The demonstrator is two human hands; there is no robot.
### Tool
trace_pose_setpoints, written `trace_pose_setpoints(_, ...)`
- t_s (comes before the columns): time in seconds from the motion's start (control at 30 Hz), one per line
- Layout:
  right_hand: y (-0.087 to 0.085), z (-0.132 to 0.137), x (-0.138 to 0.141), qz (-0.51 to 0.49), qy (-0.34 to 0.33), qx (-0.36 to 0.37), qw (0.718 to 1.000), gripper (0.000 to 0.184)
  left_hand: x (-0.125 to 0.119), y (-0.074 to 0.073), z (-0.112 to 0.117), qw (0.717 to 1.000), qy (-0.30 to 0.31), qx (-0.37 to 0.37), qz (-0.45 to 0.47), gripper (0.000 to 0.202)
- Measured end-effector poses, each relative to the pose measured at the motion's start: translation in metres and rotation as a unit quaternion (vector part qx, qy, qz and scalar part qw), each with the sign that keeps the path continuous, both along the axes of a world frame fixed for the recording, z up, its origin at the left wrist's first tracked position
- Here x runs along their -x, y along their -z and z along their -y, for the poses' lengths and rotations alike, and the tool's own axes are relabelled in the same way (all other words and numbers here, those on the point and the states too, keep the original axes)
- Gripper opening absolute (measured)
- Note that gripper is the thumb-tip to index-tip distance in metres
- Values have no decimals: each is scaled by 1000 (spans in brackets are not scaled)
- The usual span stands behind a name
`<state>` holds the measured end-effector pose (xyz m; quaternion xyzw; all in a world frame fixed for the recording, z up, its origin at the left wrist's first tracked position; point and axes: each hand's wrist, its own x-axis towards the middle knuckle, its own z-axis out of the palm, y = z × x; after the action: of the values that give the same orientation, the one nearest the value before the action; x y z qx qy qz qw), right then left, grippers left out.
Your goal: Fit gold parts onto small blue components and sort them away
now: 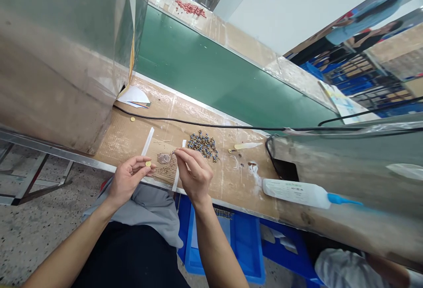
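At the counter's (pixel 125 140) near edge, left hand (pixel 127 180) pinches a brass disc (pixel 148 163), right hand (pixel 194 173) a tiny part (pixel 173 152); a slack grip could drop either to the floor (pixel 33 226).

Can't tell what the tiny part (pixel 173 152) pinched in the right hand (pixel 194 174) actually is, and the bits in the pile of metal parts (pixel 203 143) are just as hard to make out. The blue crate (pixel 244 252) is half hidden under the bench (pixel 132 138), and a white sleeve (pixel 340 270) gets chopped off at the bottom edge.
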<state>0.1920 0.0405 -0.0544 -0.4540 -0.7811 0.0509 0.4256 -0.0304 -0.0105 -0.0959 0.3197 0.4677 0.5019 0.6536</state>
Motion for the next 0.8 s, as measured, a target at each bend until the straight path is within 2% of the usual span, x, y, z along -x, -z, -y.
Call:
trace_pose_setpoints(0.13,-17,22,9,-110,22,30,993,30,-10,-9,9,1000,-11,-7,-20,37)
trace_pose_setpoints(0.27,-26,42,20,-149,20,58,987,29,-16,-26,16,999,2,-22,-39,35)
trace_pose_setpoints(0.53,-30,56,33,-191,3,65,979,32,-19,-51,23,972,-30,-107,-207,23)
trace_pose_setpoints(0.8,-29,58,35,-196,-7,70,978,34,-21,-58,26,946,-50,-175,-270,19)
